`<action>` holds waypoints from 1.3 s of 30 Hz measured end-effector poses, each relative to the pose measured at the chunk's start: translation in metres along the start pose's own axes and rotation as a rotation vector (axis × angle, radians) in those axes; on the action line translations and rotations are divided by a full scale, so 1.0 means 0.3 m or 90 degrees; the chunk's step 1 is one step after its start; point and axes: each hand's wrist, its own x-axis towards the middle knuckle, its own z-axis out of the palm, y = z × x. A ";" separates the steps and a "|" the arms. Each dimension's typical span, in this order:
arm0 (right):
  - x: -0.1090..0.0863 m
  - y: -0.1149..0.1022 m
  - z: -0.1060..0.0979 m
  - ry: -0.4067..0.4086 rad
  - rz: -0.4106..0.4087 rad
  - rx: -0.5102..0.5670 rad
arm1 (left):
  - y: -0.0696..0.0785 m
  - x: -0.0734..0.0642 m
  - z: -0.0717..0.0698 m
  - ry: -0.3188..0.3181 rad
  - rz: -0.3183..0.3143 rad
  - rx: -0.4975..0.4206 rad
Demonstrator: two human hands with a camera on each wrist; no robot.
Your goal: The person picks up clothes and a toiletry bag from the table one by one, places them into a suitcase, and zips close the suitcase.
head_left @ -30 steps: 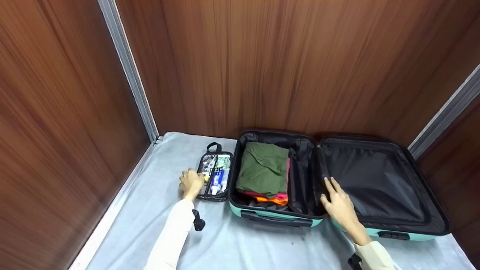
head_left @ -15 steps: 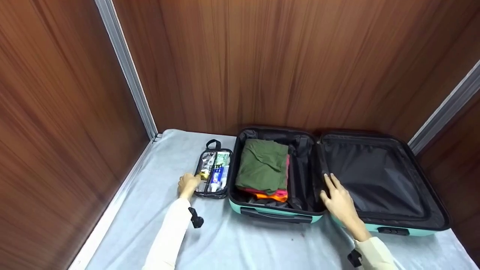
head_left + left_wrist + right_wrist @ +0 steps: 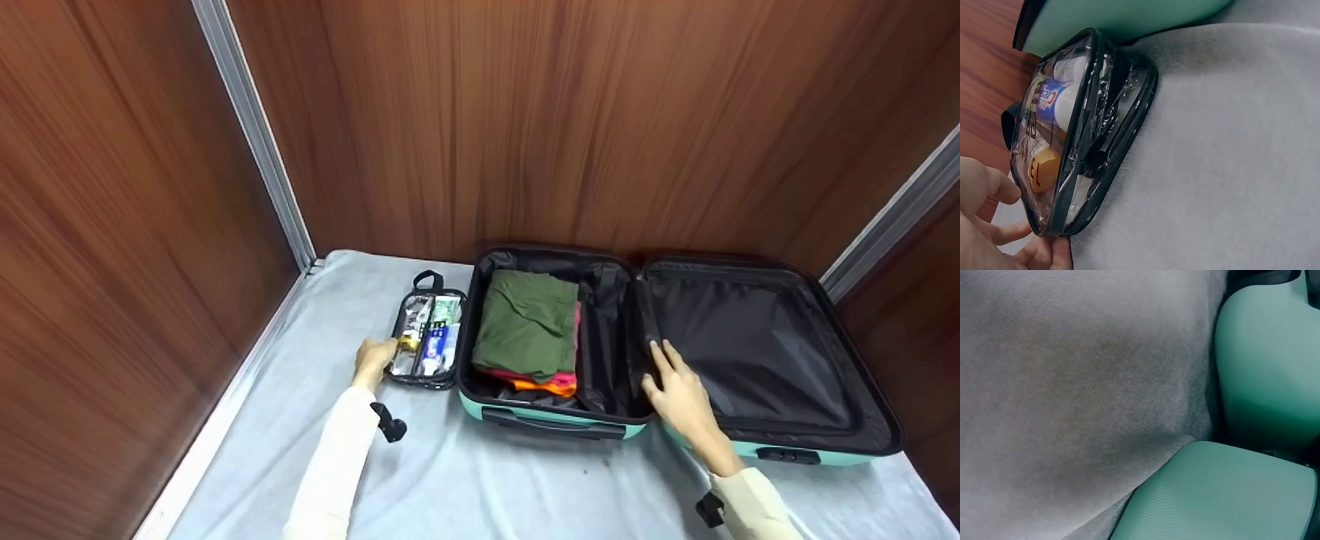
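A clear toiletry bag with black trim (image 3: 421, 382) lies on the grey cloth, left of an open mint-green suitcase (image 3: 555, 426). Through its clear top show a blue-and-white toothpaste tube (image 3: 433, 349) and a yellow-capped bottle (image 3: 1044, 170). My left hand (image 3: 373, 358) pinches the bag's left edge; in the left wrist view the thumb is at the upper rim and the other fingers reach beneath the corner. My right hand (image 3: 682, 397) rests with extended fingers on the inner edge of the suitcase's right half. The right wrist view shows no hand, only green shell (image 3: 1230, 489) and cloth.
Folded clothes, with a dark green garment (image 3: 527, 322) on top of red and orange ones, fill the left part of the suitcase's left half. Its right half (image 3: 757, 352) lies flat with black lining. Wood-grain panels (image 3: 525, 127) stand behind and at both sides.
My left hand has drawn back slightly from over the bag to its left edge. The right hand keeps its place on the suitcase. The head view has tilted down slightly.
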 end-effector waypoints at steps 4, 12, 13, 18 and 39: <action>0.004 0.001 -0.003 -0.009 0.006 0.000 | 0.010 -0.003 0.003 -0.004 -0.024 -0.057; 0.002 0.001 -0.003 -0.001 0.004 0.000 | 0.013 -0.003 0.004 -0.014 -0.021 -0.098; 0.002 0.002 -0.002 0.001 0.003 -0.001 | 0.012 -0.003 0.004 -0.022 -0.021 -0.107; 0.001 -0.001 -0.001 -0.002 0.004 -0.007 | 0.009 -0.003 0.008 -0.041 -0.007 -0.097; -0.001 -0.003 -0.002 -0.006 0.004 -0.012 | 0.021 0.021 0.041 0.010 0.057 0.015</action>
